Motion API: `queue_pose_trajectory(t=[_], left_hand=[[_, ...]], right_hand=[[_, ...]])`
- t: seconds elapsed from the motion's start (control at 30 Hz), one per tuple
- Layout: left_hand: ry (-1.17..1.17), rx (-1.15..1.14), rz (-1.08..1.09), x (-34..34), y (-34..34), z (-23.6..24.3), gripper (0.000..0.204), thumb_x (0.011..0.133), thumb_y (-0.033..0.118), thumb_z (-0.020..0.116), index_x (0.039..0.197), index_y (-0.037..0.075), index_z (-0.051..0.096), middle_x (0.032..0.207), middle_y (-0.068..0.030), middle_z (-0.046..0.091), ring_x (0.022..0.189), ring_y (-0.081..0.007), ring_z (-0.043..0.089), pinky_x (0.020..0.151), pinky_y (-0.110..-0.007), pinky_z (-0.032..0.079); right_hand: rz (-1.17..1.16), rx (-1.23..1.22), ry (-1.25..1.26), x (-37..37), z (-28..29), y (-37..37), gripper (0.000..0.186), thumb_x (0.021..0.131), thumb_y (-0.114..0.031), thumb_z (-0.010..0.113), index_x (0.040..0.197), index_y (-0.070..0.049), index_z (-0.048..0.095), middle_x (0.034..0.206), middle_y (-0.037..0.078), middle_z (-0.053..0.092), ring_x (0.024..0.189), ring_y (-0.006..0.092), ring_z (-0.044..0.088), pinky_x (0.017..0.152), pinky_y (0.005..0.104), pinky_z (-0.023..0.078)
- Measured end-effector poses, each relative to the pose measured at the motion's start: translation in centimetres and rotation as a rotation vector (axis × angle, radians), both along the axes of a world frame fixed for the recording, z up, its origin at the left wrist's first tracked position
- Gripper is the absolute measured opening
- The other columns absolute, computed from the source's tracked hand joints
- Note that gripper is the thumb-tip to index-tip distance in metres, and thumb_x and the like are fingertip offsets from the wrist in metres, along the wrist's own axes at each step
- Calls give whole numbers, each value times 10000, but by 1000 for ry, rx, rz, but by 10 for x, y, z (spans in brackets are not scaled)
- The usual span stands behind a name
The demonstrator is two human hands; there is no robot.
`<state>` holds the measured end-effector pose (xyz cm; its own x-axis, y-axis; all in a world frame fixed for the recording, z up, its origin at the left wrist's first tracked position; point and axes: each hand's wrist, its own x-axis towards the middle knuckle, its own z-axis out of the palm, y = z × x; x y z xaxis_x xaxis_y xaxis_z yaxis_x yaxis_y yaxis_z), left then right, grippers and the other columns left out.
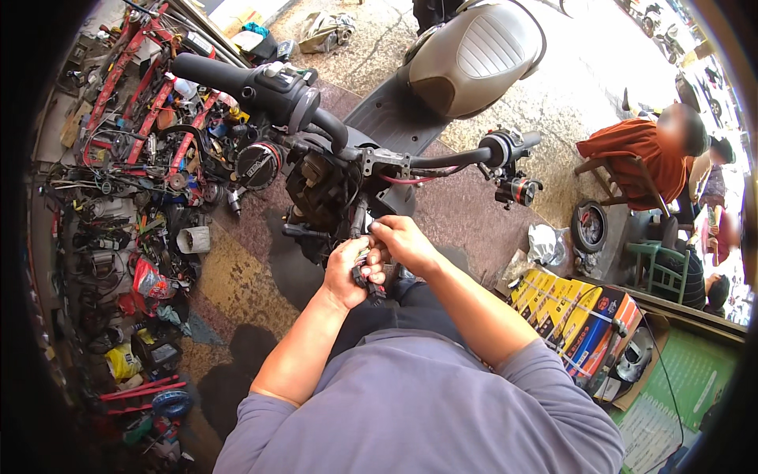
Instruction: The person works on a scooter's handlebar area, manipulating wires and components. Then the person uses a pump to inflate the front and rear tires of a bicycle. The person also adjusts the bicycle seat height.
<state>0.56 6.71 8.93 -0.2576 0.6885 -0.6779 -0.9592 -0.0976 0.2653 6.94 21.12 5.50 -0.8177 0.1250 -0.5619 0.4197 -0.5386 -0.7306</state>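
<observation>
A scooter with its front opened up stands before me, its dark inner parts point(316, 180) and wiring exposed below the handlebar point(452, 160). Just in front of that opening, my left hand point(346, 272) is closed round a small bundle of wires with black connectors point(369, 286) poking out below the fingers. My right hand point(401, 242) meets it at the top, thumb and fingers pinched together at the upper end of the bundle, by a dark cable point(358, 218) coming down from the scooter. What exactly lies between the right fingertips is hidden.
Tools and parts pile up along the left, among red metal frames point(151, 130). Behind the handlebar is the scooter's seat point(483, 55). Yellow boxes point(553, 304) stand at my right, near a small wheel point(589, 225). A person in orange point(636, 162) sits farther right.
</observation>
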Motion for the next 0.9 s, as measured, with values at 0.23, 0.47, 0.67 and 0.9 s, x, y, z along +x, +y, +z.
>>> queue_pose_trajectory(t=[0.23,0.47,0.67,0.9], left_hand=[[76,-121,-21,16,5,-2,190,1022,250,477,922,100,535,708,-35,527,571,-123,473,528,-291,439],[270,-96,-113,32,-1,-12,262,1029,238,470,978,15,600,812,-64,612,701,-171,609,659,-320,525],[497,-272,-266,32,-11,-7,232,1017,151,464,1139,-34,533,1021,-107,615,910,-181,628,806,-335,549],[746,-454,-388,3,-8,9,318,985,134,498,1217,-81,466,1047,-179,637,878,-223,690,756,-336,596]], right_hand=[[-13,-73,-193,-41,-6,-7,240,971,-222,605,892,5,613,749,48,599,591,127,535,549,297,469],[53,94,-221,-37,-2,-5,247,965,-216,602,860,5,572,718,54,588,575,143,540,518,310,465],[51,153,-151,-29,-4,-7,245,965,-199,595,831,3,560,703,50,581,603,117,552,532,295,469],[268,647,-122,-13,-1,-8,359,903,-259,608,956,95,590,881,302,663,887,424,668,795,464,511]])
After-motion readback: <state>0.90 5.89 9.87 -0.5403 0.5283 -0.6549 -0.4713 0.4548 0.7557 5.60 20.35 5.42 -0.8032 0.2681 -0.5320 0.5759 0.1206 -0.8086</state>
